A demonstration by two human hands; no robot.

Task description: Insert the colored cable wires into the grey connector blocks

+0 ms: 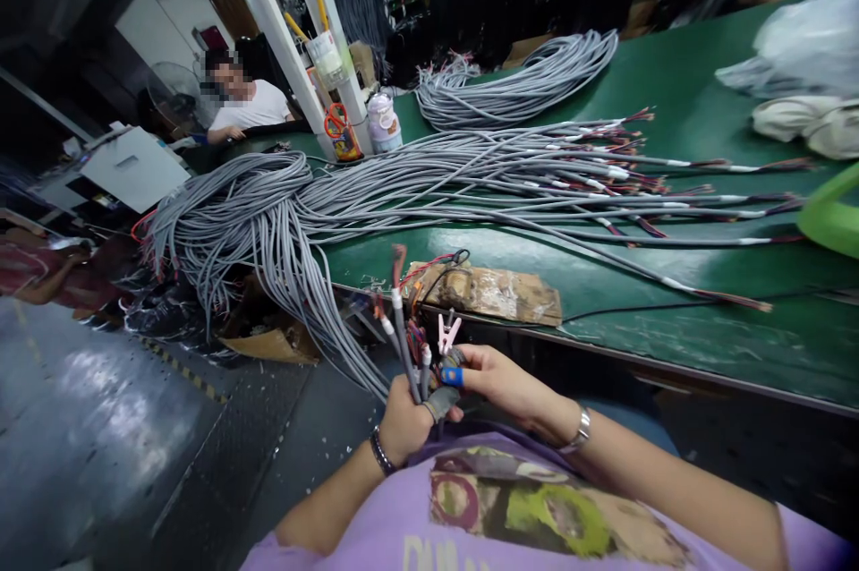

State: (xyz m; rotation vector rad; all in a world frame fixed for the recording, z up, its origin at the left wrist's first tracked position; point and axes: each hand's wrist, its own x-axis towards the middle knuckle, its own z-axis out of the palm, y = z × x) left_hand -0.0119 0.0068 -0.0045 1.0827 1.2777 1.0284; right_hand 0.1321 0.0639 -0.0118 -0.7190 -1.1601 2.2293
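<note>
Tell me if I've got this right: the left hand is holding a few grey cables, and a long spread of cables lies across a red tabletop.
Not quite: the tabletop is green, not red, as the head view shows. The left hand is holding a few grey cables, and a long spread of cables lies across that tabletop.

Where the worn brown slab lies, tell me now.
In the head view, the worn brown slab lies just right of centre, on the near edge of the green bench, beyond the right hand.
</note>
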